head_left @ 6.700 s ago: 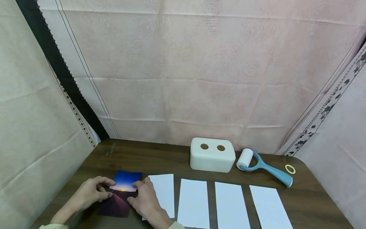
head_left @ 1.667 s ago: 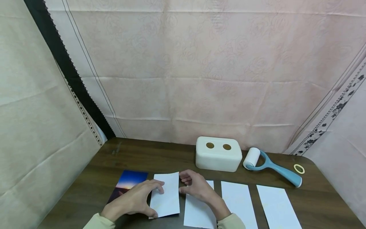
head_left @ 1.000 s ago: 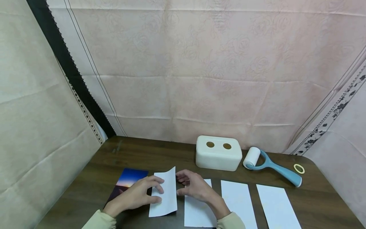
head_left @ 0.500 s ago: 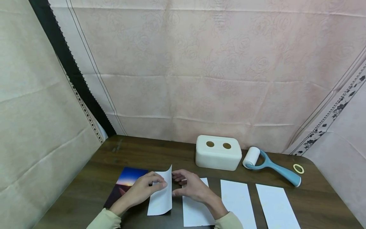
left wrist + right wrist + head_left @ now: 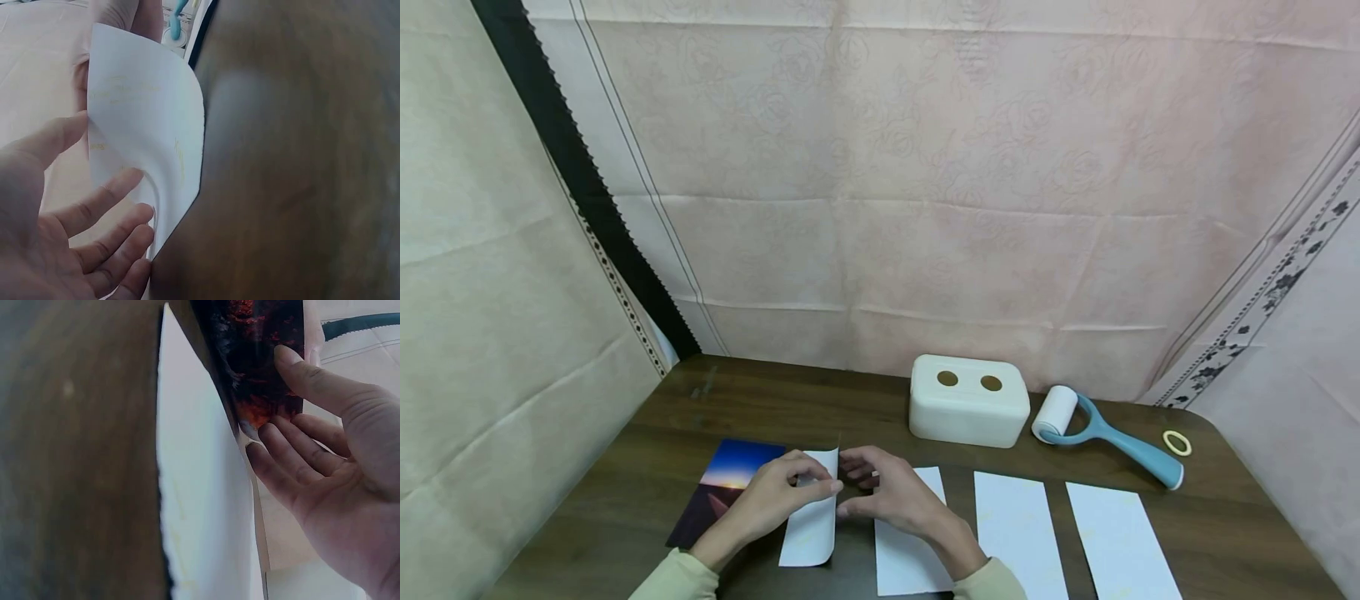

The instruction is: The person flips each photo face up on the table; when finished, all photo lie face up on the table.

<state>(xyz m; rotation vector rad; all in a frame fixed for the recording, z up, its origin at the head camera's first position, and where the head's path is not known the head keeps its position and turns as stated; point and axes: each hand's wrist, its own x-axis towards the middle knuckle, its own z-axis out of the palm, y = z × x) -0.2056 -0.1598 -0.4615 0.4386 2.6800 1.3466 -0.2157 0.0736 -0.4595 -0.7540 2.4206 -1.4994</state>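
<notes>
left hand (image 5: 772, 500) + right hand (image 5: 887, 493) pinched card (image 5: 812, 517) at top edge — lifted, curling | looked thin, floppy, slick — best held by edges

Light: soft and even from above, head view bright, no hard glare.
Shadows: faint under my left hand (image 5: 772, 500) and the curled white sheet (image 5: 811, 515).
Blur: both wrist views smear the dark table (image 5: 300, 156) out of focus.
Edges: head view bows the curtain lines at upper left.

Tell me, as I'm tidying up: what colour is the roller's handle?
Light blue; the lint roller handle shows best in the head view.
</notes>
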